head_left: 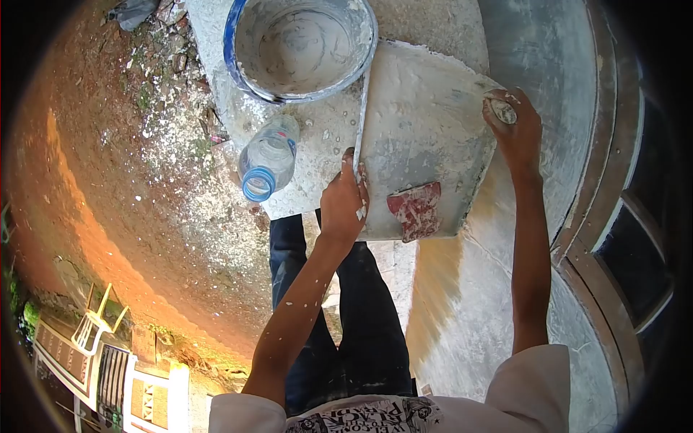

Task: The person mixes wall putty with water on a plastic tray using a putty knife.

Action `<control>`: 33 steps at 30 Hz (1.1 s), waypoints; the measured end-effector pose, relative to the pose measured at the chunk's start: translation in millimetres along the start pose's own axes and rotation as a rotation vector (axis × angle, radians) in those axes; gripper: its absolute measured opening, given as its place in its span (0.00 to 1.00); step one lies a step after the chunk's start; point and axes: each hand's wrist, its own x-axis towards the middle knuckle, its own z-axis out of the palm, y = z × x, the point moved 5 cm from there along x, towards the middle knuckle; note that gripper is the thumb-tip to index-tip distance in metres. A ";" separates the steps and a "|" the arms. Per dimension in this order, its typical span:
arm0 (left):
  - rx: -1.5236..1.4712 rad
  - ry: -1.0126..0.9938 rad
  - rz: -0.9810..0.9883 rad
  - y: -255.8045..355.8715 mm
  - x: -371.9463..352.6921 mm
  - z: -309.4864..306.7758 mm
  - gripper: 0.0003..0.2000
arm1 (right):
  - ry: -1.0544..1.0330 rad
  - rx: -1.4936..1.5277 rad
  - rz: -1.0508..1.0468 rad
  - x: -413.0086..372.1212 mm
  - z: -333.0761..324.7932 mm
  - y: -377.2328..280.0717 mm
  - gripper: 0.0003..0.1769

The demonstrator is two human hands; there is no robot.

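My left hand [345, 202] is closed on the near left edge of a flat grey board [411, 123] smeared with pale plaster. At the board's right corner, my right hand [516, 119] is closed around a rounded, plaster-coated object [503, 111] that I cannot identify. A red, plaster-stained piece [417, 209] lies on the near part of the board. Left of the board, a clear plastic bottle [271, 155] with a blue neck ring lies on the pale slab. Beyond it stands a bucket [299, 47] with pale residue inside and a blue outer side.
A pale concrete slab [317, 133] supports the bucket and bottle. Plaster-spattered soil [180, 195] lies to the left. A wooden-framed window or door [613, 252] curves along the right. A yellow chair [97, 317] stands at the lower left.
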 end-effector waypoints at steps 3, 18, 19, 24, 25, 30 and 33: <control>0.012 -0.035 -0.035 0.4 -0.8 -0.8 0.28 | -0.147 -0.050 0.012 -3.8 18.0 8.3 0.15; 0.082 -0.047 -0.014 20.3 -4.9 -14.2 0.33 | -0.328 -0.161 -0.070 -9.1 43.9 -31.5 0.16; 0.077 -0.044 -0.002 20.9 -4.9 -14.6 0.34 | -0.332 -0.167 -0.078 -6.0 43.6 -33.2 0.16; 0.094 -0.081 -0.022 25.3 -6.1 -18.5 0.34 | -0.187 -0.083 -0.082 13.1 35.2 -65.7 0.15; 0.101 -0.083 -0.025 23.7 -5.3 -16.9 0.34 | -0.185 -0.088 -0.081 16.1 34.5 -73.1 0.15; 0.108 -0.065 -0.021 20.5 -4.2 -13.8 0.35 | -0.206 0.101 -0.006 41.5 39.6 -103.7 0.14; 0.074 -0.086 -0.037 20.1 -3.7 -15.0 0.35 | -0.172 0.230 0.033 53.0 37.7 -96.1 0.14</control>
